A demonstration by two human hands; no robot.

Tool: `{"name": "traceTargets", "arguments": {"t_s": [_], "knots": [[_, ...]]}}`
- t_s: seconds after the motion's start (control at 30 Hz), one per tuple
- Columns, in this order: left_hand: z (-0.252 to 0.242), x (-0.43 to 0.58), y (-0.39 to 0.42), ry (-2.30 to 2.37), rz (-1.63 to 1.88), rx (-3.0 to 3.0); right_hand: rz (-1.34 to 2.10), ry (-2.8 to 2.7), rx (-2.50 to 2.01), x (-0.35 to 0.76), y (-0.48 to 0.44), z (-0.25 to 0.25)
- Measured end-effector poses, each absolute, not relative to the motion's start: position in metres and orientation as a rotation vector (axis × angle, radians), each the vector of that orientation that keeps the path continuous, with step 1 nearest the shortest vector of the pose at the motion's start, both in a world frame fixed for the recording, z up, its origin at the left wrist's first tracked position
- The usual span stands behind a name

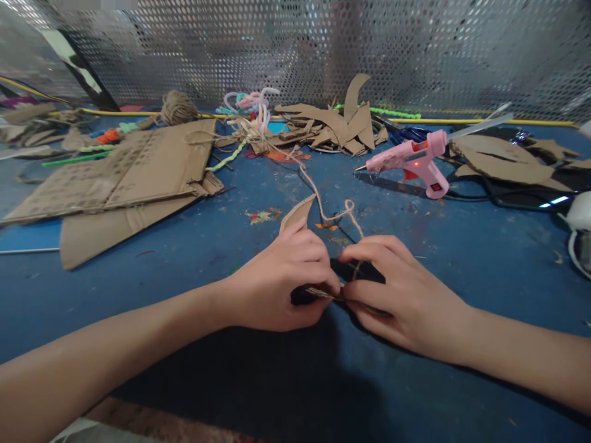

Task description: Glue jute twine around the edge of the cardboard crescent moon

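My left hand (290, 277) is closed around a cut cardboard piece (299, 213), whose pointed tip sticks up beyond my fingers; most of it is hidden. Twine edges the piece. Close by on the right, my right hand (392, 289) pinches at the piece's near end, its fingertips on the twine. A loose length of twine (318, 197) rises from there, makes a small loop, and runs back to a tangle at the rear of the table. Beyond my right hand, a pink glue gun (415, 161) lies on its side with a small red light on and a glue stick in it.
Large cardboard sheets (152, 160) lie at the left, with a twine ball (179, 109) behind them. Cardboard scraps (341, 126) and pipe cleaners (253, 104) pile up at the back, before a perforated metal screen (295, 55). More cardboard cutouts (498, 160) and a cord sit at the right.
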State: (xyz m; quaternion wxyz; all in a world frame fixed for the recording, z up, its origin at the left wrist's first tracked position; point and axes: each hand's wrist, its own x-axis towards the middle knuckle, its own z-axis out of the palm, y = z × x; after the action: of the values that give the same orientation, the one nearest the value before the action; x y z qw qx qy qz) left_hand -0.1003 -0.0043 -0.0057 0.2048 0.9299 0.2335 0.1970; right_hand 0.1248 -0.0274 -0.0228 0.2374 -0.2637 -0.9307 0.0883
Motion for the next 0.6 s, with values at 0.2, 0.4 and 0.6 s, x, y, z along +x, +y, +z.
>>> {"name": "traceTargets", "arguments": {"t_s": [0.2, 0.4, 0.6], "knots": [[-0.005, -0.096, -0.007, 0.724, 0.51, 2.674, 0.311, -2.559, -0.723, 0.129, -0.025, -0.022], [-0.004, -0.095, -0.006, 0.76, 0.486, 2.678, 0.358, -2.538, -0.742, 0.138, -0.024, -0.018], [-0.002, -0.094, -0.003, 0.724, 0.475, 2.691, 0.355, -2.542, -0.747, 0.142, -0.023, -0.018]]}}
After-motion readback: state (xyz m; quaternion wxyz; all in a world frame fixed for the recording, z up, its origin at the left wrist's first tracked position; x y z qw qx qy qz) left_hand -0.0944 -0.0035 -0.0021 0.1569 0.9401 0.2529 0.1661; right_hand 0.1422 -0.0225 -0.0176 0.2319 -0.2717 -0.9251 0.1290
